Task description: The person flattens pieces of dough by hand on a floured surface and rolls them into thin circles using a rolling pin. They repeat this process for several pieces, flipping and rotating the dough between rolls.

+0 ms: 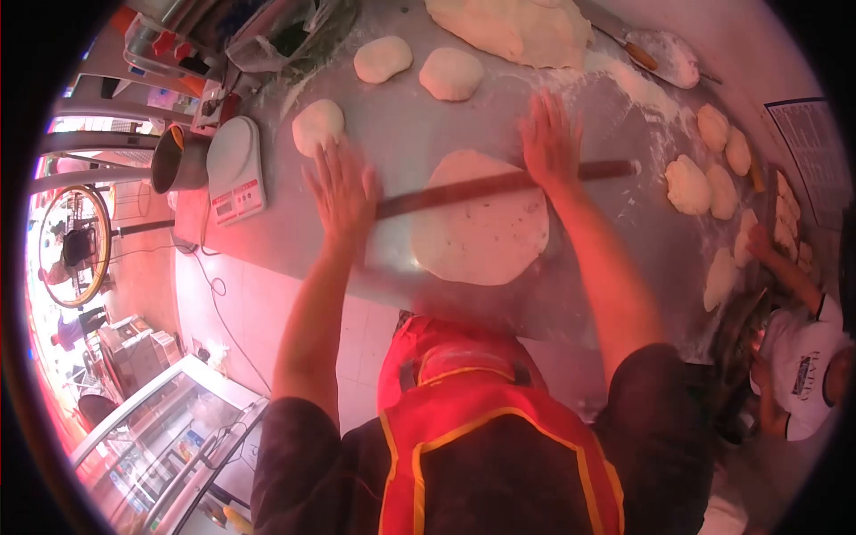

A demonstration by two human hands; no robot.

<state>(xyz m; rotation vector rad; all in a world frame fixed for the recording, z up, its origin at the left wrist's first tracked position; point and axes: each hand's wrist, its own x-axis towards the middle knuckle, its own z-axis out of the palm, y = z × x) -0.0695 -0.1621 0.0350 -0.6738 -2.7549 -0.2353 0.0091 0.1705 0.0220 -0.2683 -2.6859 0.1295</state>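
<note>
A flat round sheet of dough (481,236) with dark specks lies on the metal table in front of me. Across its upper part runs a dark rolling pin (464,192), slightly tilted up to the right. My left hand (341,189) rests flat over the pin's left end, fingers stretched out and a little blurred. Near the other end, my right hand (548,143) presses on the pin with its palm, fingers extended away from me. One dough ball (318,125) sits just beyond my left fingertips. Two more, a left dough ball (383,60) and a right dough ball (451,73), lie farther back.
A large dough mass (513,31) lies at the back beside scattered flour (633,85) and a scoop (664,58). A kitchen scale (235,169) and a metal pot (178,160) stand left. Several dough pieces (688,185) line the right, where another person's hand (760,241) reaches in.
</note>
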